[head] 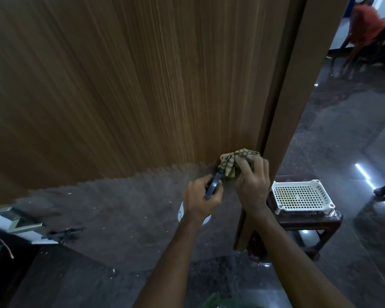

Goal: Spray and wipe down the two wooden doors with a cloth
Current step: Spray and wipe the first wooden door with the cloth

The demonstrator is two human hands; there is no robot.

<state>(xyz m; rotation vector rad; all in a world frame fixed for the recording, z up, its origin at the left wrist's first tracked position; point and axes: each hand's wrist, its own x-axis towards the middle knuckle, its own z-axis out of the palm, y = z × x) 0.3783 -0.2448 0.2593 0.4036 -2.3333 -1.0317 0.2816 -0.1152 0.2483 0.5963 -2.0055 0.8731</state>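
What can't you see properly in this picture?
- Spray bottle: head view, mostly hidden by the left hand gripping it.
- Cloth: partly covered by the right hand.
- Wooden door: cut off by the top edge.
- Reddish shape, top right: blurred.

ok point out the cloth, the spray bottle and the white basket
cloth [232, 162], head view, on its checked folds
spray bottle [212, 185], head view, on its dark trigger head
white basket [300, 195], head view, on its perforated floor

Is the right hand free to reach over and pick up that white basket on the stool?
Probably not yet. The right hand is pressing the checked cloth to the door. The white basket sits close by, with nothing between.
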